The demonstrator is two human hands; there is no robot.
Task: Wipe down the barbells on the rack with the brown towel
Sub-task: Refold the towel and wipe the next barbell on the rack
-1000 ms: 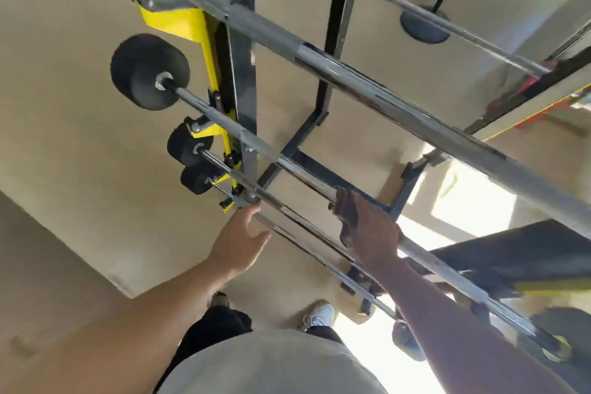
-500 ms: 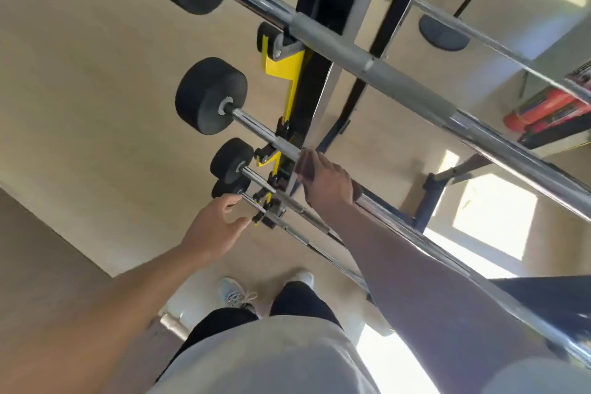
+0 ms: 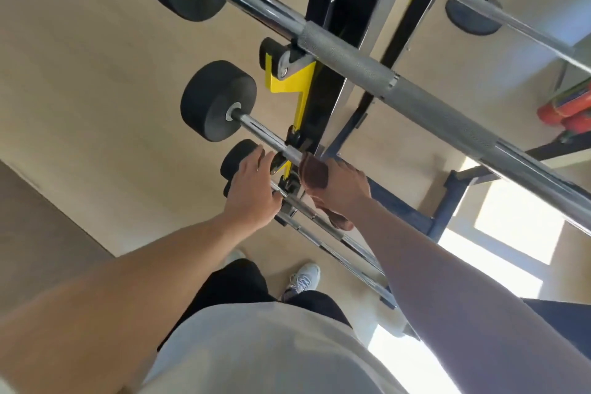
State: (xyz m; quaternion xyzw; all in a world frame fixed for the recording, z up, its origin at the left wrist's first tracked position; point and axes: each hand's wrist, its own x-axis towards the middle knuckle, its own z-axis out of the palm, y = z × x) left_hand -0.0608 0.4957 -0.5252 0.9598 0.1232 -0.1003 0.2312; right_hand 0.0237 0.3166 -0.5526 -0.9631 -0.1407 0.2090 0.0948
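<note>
Gripping the brown towel (image 3: 315,171), right hand (image 3: 340,189) clasps a diagonal barbell (image 3: 265,134); left hand (image 3: 252,192) spread.

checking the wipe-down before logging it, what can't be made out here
Head view only:
- Brown towel: mostly covered by the right hand; its contact with the second chrome barbell is hidden.
- Lowest black rubber weights: behind the left hand.
- Top knurled steel barbell: right end cut off by the frame edge.

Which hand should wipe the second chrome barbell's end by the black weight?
Right hand: it holds the brown towel wrapped on that bar. Left hand is bare, lower down.
</note>
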